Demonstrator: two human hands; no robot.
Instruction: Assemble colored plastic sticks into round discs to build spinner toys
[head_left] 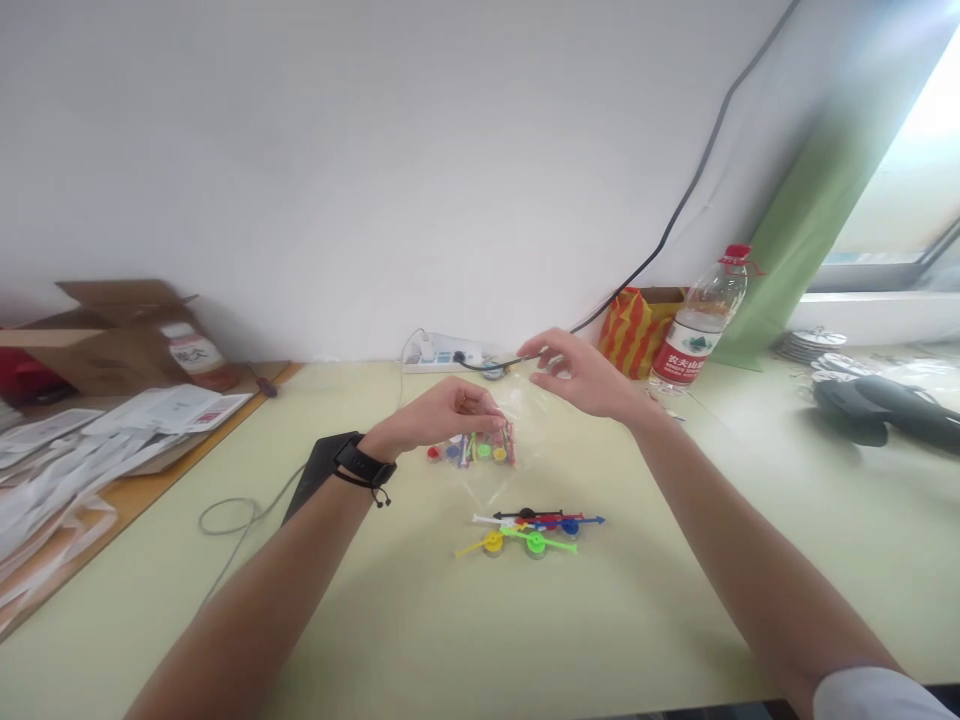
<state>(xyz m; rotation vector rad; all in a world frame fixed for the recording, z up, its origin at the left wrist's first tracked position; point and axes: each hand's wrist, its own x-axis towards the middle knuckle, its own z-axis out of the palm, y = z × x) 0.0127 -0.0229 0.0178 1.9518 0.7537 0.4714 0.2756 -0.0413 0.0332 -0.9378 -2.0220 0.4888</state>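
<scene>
Room: plain pale wall [337, 180] behind a pale yellow-green table [615, 620].

Far left, on my head view: one opened cardboard box [124, 350]; one labelled bottle [201, 362] beside it; in front, white papers [176, 408] and a heap of white strips [64, 490].

Left of centre: one grey cable [240, 527], looped on the table; one flat black object [319, 470], partly covered by my left forearm; one black wristband [365, 464] on that wrist.

Centre: my left hand [450, 412], fingers pinched on the upper part of a clear plastic bag [484, 452]. Within or behind its film: small coloured bars and round pieces, among them red, blue, green and yellow. Behind it, against the wall, one white power strip [471, 355] with a black plug. Nearer me, well apart from the bag, a loose group of spinner-like pieces: yellow piece [493, 543], green piece [536, 544], blue piece [570, 527], plus black, red and white ones, overlapping.

Right of centre: my right hand [574, 372], raised, fingers curved and parted from the thumb, gripping nothing visible; black cord [701, 175] passing behind it.

Right: red-and-yellow bag [636, 330]; red-capped bottle [691, 335], upright; green curtain [810, 200]; stacked discs [808, 346]; one dark device [889, 408].
</scene>
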